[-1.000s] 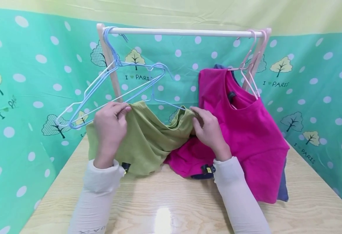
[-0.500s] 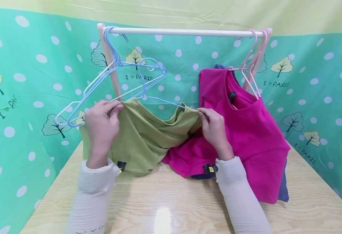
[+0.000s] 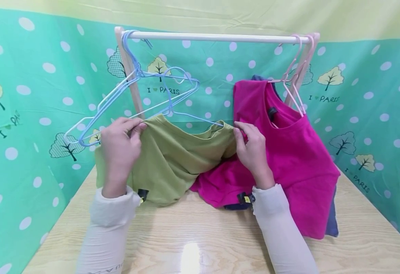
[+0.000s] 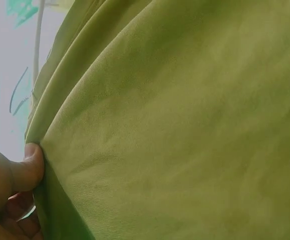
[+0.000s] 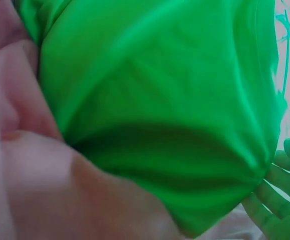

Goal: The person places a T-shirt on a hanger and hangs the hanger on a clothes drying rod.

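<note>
A green shirt (image 3: 172, 160) is stretched between both hands in the head view, its neckline upward. My left hand (image 3: 121, 152) pinches its left shoulder between thumb and fingers; the left wrist view shows the thumb (image 4: 32, 167) pressing on the fabric. At the other shoulder, my right hand (image 3: 252, 152) pinches the cloth. A light-blue hanger (image 3: 196, 117) sits inside the shirt, its arm and hook showing above the neckline. Most of that hanger is hidden by cloth. Seen from the right wrist, the shirt (image 5: 170, 100) looks bright green.
A rack with a white rail (image 3: 213, 37) stands behind. Blue and white hangers (image 3: 117, 91) hang at its left. On its right, pink hangers (image 3: 297, 72) carry a magenta shirt (image 3: 289, 160) and a dark blue garment (image 3: 332, 217). Beneath lies a wooden table (image 3: 186, 236).
Both hands have moved apart, drawing the green shirt wider. The hanger's hook has swung left and now stands above the neckline. The right side of the neckline has shifted right.
</note>
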Demonstrator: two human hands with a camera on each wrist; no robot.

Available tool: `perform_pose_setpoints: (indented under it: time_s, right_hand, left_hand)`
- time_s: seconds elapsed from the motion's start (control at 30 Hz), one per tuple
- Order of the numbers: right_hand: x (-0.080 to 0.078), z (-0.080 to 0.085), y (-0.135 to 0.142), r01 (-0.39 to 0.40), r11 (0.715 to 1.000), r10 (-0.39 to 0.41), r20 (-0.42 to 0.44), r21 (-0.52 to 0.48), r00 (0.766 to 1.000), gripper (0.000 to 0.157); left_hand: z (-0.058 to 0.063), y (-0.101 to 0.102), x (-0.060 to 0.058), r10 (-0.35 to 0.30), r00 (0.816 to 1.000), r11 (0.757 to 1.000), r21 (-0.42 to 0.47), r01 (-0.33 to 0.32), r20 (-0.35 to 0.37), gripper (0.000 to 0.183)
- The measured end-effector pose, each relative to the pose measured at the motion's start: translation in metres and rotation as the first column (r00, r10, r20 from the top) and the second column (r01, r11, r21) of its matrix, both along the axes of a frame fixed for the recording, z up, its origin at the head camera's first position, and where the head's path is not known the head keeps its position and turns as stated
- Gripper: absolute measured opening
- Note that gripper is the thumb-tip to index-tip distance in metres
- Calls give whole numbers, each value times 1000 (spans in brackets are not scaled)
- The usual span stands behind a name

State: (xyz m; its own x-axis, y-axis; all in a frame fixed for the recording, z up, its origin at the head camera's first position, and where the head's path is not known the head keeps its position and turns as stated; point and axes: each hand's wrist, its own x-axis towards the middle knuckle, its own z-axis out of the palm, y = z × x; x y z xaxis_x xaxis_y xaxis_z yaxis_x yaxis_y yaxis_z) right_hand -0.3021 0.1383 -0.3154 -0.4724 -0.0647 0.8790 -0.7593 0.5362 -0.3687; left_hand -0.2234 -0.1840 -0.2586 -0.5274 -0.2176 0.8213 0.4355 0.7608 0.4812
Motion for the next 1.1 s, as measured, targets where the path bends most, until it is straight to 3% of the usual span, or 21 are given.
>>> perform_pose_setpoints:
  time_s: [0.23, 0.6, 0.8, 1.1]
  right_hand:
    - [7, 5, -12, 2, 1000, 0, -74, 21, 997, 24]
    - [20, 5, -31, -6, 988, 26, -127, 155, 992, 26]
    - [22, 4, -36, 11, 982, 21, -166, 191, 986, 20]
    - [24, 3, -35, 31, 983, 1, -177, 180, 984, 13]
  left_hand:
    - [-2, 14, 1, -22, 999, 999, -25, 23, 31, 14]
    - [-10, 36, 0, -72, 995, 991, -110, 80, 74, 14]
    - [-12, 44, 0, -80, 993, 985, -148, 92, 83, 12]
    - [-6, 33, 5, -118, 960, 956, -232, 179, 254, 12]
